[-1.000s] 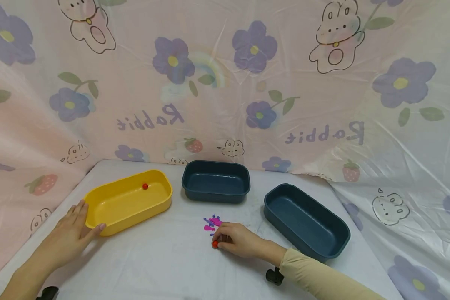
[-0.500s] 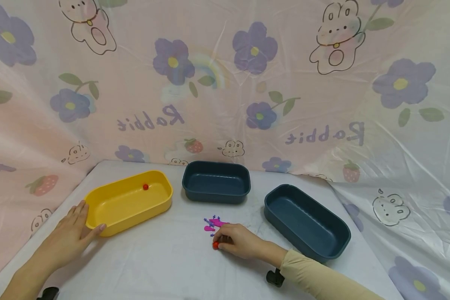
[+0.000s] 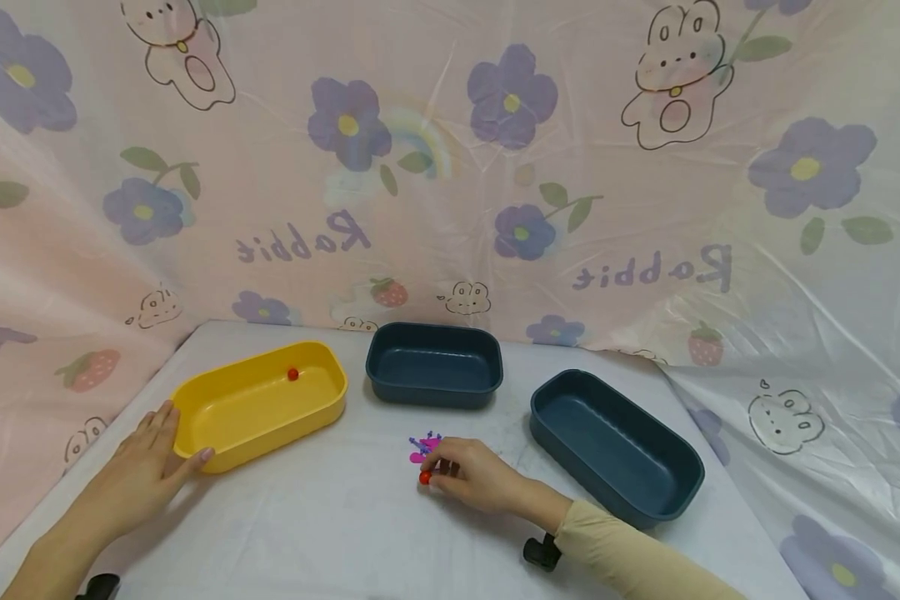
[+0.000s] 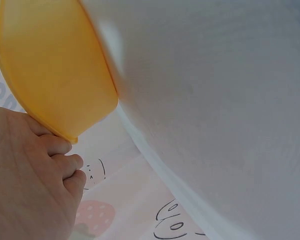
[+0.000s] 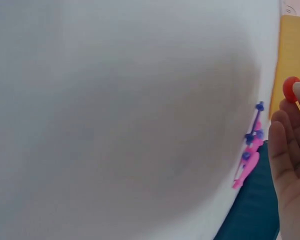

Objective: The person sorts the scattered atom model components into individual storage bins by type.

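We pinched a small red ball (image 3: 425, 477) with the thumb and fingertips of our right hand (image 3: 483, 477), beside some pink and purple pieces (image 3: 422, 450). Our left hand (image 3: 138, 458) lay spread against the yellow tray (image 3: 247, 417), which held another red ball (image 3: 292, 375). A shallow pinch, we judged, could let the round ball slip and roll. Our fingers hid some pieces; we couldn't tell their exact shapes.
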A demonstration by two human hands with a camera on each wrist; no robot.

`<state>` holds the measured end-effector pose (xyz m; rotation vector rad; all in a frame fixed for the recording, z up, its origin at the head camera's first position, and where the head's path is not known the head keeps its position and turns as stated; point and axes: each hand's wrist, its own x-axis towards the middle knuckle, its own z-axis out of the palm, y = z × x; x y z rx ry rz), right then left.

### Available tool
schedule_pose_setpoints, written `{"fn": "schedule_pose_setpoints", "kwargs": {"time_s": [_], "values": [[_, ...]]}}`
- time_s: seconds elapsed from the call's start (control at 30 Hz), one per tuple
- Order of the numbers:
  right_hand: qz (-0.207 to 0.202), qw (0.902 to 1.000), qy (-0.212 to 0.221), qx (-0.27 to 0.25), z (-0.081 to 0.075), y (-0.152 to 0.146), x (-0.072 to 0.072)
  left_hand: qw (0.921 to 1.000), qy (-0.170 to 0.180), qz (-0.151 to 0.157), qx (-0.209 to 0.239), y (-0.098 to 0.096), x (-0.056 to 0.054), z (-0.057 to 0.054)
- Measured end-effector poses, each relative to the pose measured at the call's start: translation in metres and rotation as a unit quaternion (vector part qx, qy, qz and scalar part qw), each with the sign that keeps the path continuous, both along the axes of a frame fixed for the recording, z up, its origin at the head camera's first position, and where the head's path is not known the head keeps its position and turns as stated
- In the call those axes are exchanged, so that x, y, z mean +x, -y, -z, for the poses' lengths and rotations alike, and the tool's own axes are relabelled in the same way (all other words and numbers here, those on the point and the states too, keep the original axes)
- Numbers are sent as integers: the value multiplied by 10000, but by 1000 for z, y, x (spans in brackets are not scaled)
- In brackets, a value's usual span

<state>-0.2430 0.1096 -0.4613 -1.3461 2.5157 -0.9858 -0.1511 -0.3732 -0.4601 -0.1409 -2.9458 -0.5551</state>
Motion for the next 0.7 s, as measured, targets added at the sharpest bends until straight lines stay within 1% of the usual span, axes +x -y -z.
{"fn": "schedule_pose_setpoints", "kwargs": {"time_s": [0.3, 0.53, 0.7], "values": [[38, 9977, -332, -584, -7, 23, -9, 10000, -8, -13, -46, 1, 0, 0], [180, 9956, -12, -922, -13, 44, -19, 10000, 54, -8, -24, -1, 1, -1], [317, 9920, -57, -1224, -15, 64, -30, 10000, 33, -25, -48, -2, 1, 0]]}}
